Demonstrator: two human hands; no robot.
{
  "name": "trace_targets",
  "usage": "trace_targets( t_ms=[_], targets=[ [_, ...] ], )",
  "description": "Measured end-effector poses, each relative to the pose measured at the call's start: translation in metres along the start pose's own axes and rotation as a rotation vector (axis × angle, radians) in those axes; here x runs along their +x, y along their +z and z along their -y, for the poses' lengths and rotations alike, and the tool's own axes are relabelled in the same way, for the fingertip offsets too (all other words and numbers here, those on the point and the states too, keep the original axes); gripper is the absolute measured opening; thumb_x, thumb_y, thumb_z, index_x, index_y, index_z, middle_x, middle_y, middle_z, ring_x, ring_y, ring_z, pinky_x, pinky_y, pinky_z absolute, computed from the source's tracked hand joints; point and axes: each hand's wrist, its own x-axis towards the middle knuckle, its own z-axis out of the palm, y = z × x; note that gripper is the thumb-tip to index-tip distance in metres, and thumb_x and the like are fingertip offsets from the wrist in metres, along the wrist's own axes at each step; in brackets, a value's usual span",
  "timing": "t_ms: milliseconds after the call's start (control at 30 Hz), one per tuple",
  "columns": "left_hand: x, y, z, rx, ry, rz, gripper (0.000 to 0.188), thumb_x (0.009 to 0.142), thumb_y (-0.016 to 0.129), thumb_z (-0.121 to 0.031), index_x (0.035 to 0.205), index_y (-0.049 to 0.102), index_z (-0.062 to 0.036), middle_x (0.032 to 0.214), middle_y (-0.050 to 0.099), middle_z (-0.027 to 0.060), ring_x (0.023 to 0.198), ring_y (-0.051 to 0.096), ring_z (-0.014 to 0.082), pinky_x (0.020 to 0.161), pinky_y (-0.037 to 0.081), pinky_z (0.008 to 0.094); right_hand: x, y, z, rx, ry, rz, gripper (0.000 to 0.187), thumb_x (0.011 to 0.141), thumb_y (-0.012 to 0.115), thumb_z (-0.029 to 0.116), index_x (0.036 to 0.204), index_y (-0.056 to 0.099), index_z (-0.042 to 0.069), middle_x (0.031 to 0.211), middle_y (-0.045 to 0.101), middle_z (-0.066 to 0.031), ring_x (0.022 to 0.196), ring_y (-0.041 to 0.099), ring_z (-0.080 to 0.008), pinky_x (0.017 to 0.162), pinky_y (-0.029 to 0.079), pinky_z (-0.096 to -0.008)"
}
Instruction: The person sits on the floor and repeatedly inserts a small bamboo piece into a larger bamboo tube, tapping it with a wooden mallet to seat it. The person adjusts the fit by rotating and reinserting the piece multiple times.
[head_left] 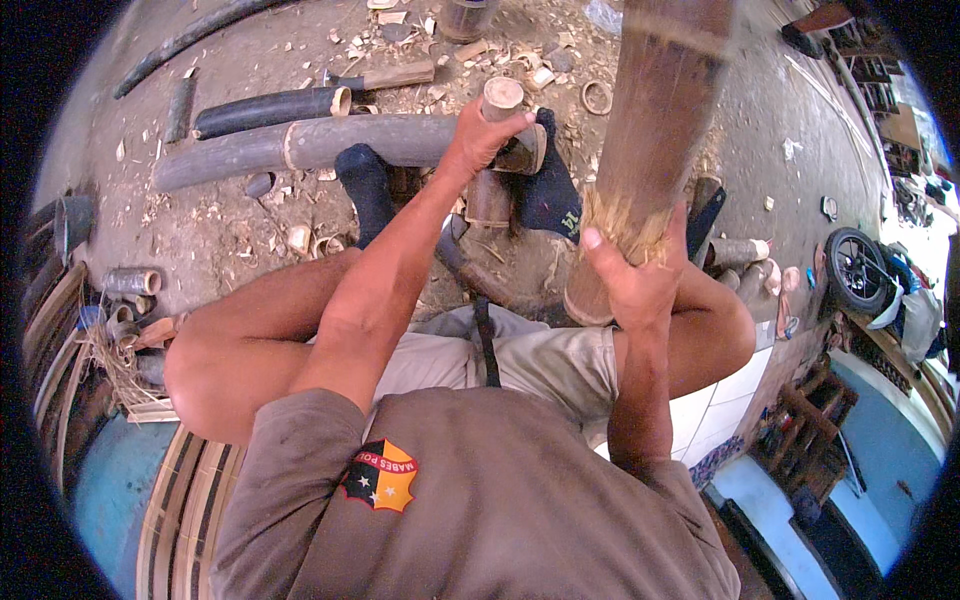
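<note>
My left hand [474, 142] is closed round a short round piece of wood [503, 93], its pale cut end facing up. Its lower part is hidden by the hand, beside the end of a long grey bamboo pole [375, 142] lying across the ground. My right hand [640, 278] grips a thick brown bamboo tube [655, 120] that slants up past the top of the picture. Straw-coloured frayed fibres [625, 228] stick out by the thumb. The tube's upper part is blurred. Dark-socked feet [364, 190] rest by the pole.
A dark bamboo length [270, 112] and a wooden-handled tool [395, 76] lie beyond the pole. Chips and shavings litter the dirt floor. Bamboo slats [180, 510] stand at the lower left; a small wheel [857, 270] and a wooden stool [808, 430] are at the right.
</note>
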Motion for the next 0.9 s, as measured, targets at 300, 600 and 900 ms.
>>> trace_targets(
  t_ms=[300,600,900],
  targets=[
    [-0.002,-0.014,-0.003,-0.009,-0.003,-0.001,0.039,0.083,0.085,-0.029,0.112,0.073,-0.0049,0.097,0.073,0.0003,0.080,0.061,0.0072,0.072,0.049,0.0279,0.075,0.026,0.040,-0.856,0.071,0.433,0.090,0.077,0.081,0.042,0.155,0.044,0.017,0.112,0.074,-0.0269,0.099,0.074,-0.0435,0.088,0.059,-0.0487],
    [-0.024,-0.001,0.008,0.120,0.265,0.181,0.056,0.081,0.089,-0.030,0.126,0.068,-0.0031,0.124,0.072,0.0077,0.115,0.064,0.0173,0.102,0.051,0.0385,0.037,0.025,0.020,-0.681,-0.171,0.241,0.095,0.073,0.086,0.028,0.155,0.042,0.010,0.121,0.071,-0.0272,0.107,0.072,-0.0420,0.093,0.058,-0.0470],
    [-0.011,-0.010,-0.002,0.161,-0.054,-0.125,0.035,0.083,0.086,-0.025,0.108,0.072,-0.0052,0.092,0.072,-0.0006,0.088,0.067,0.0157,0.079,0.055,0.0349,-0.027,0.005,-0.024,-0.449,0.061,0.155,0.096,0.076,0.085,0.033,0.157,0.038,0.011,0.113,0.072,-0.0276,0.103,0.073,-0.0422,0.088,0.058,-0.0512]
  ],
)
